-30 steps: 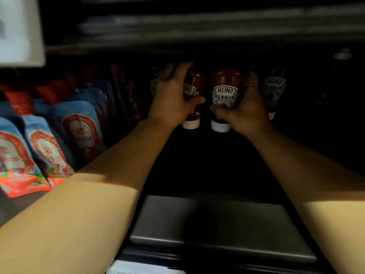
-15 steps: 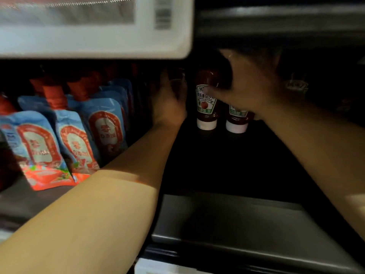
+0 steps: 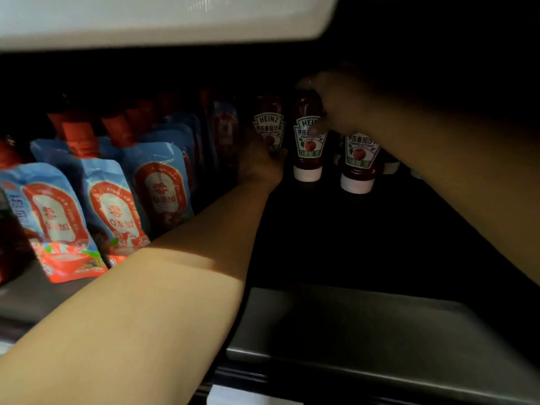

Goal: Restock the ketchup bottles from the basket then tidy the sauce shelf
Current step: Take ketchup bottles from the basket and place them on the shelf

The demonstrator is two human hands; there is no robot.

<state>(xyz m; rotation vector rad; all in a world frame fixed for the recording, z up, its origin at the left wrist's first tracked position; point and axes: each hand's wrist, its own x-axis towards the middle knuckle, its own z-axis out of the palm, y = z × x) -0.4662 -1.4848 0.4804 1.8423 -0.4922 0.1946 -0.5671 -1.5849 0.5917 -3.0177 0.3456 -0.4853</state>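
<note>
Right hand [image 3: 336,109] curled round middle ketchup bottle [image 3: 308,147]; left hand [image 3: 260,165] round the left bottle [image 3: 268,124], grip unclear.

- The single head view is looking forward and slightly down into a dark shelf [image 3: 380,247], close in.
- Both forearms are entering from the lower frame edges.
- An upper shelf edge [image 3: 163,21] is filling the upper left.

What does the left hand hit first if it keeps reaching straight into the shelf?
Likely the leftmost ketchup bottle: the left hand already sits at its base, fingers pointing at it. Whether they touch is unclear in the dark; beyond it, nothing can be made out.
</note>
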